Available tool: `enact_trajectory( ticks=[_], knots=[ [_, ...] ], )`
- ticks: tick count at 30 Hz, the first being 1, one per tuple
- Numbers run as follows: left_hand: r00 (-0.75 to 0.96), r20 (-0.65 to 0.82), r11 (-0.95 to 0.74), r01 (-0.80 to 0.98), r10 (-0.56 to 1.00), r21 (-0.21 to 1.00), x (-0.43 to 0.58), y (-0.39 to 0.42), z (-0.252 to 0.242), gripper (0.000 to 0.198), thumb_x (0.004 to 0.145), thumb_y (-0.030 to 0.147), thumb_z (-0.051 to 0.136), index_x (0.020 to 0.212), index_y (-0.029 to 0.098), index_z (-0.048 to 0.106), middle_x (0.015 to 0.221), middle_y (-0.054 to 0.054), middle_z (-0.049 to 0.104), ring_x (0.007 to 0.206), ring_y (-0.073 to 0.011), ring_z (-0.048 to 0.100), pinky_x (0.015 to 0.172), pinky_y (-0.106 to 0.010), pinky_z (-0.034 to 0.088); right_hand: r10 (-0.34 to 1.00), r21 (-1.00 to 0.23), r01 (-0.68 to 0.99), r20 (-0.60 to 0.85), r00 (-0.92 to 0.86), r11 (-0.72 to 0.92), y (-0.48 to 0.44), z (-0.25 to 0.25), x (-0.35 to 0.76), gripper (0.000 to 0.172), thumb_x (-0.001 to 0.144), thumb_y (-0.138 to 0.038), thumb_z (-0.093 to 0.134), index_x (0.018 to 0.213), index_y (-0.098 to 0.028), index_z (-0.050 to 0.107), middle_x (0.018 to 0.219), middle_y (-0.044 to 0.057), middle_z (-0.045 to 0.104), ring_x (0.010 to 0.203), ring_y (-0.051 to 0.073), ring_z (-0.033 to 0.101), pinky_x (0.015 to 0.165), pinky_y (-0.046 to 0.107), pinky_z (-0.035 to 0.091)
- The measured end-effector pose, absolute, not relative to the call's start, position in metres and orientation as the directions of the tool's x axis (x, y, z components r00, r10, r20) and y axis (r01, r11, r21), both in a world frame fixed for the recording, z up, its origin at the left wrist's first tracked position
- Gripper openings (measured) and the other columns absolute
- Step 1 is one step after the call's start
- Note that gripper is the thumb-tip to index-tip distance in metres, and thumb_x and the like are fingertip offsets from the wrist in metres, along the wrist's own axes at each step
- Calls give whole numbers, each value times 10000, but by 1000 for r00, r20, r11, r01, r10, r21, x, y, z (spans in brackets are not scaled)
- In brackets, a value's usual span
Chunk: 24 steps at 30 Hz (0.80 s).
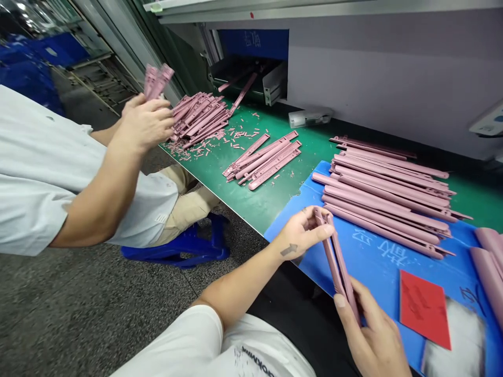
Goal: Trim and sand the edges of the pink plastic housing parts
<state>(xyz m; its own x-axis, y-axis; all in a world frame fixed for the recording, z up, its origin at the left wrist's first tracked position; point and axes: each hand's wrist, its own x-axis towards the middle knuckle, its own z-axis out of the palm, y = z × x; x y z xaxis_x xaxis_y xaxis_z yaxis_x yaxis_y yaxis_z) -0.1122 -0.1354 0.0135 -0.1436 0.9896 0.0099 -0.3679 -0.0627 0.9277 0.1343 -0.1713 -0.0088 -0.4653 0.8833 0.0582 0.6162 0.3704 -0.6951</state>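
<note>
In front of me is a long pink plastic shell part (341, 264), tilted, with a dark lengthwise gap between its two sides. My left hand (304, 230) pinches its upper end between thumb and fingers. Lower down, my right hand (371, 327) is wrapped round the other end. Just beyond, a row of similar pink shell parts (387, 196) lies side by side, mostly on a blue sheet (365, 262) with white handwriting. To the left of that sheet rests a small group of pink strips (271, 159) on the green tabletop (251, 201).
At left, a co-worker's hands (147, 120) hold pink strips beside a heaped pile (202, 118) with scattered scraps. A red card (424, 309) lies over a grey-white pad (458, 340). Larger pink pieces (489, 277) sit at right. Behind stands a machine panel with an opening (251, 47).
</note>
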Motion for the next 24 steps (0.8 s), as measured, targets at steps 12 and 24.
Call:
enact_trajectory(
  ticks=[12,24],
  knots=[
    [-126,126,-109,129,984,986,-163,-140,-15,400,827,430,877,1137,208,756,1171,-95,752,1131,-257,661,1111,-426,473,631,-125,630,330,-703,767,-122,-20,170,450,1124,-493,404,1362,-266,710,1310,109,771,977,355,710,924,547,517],
    [-24,278,-222,541,960,811,-164,-140,-22,409,923,423,786,1253,210,669,1285,-138,729,1258,-299,668,1150,-482,507,747,-145,770,407,-526,621,-124,-21,133,403,1082,-478,581,1392,-246,695,1082,110,770,912,304,694,864,451,501]
  ],
)
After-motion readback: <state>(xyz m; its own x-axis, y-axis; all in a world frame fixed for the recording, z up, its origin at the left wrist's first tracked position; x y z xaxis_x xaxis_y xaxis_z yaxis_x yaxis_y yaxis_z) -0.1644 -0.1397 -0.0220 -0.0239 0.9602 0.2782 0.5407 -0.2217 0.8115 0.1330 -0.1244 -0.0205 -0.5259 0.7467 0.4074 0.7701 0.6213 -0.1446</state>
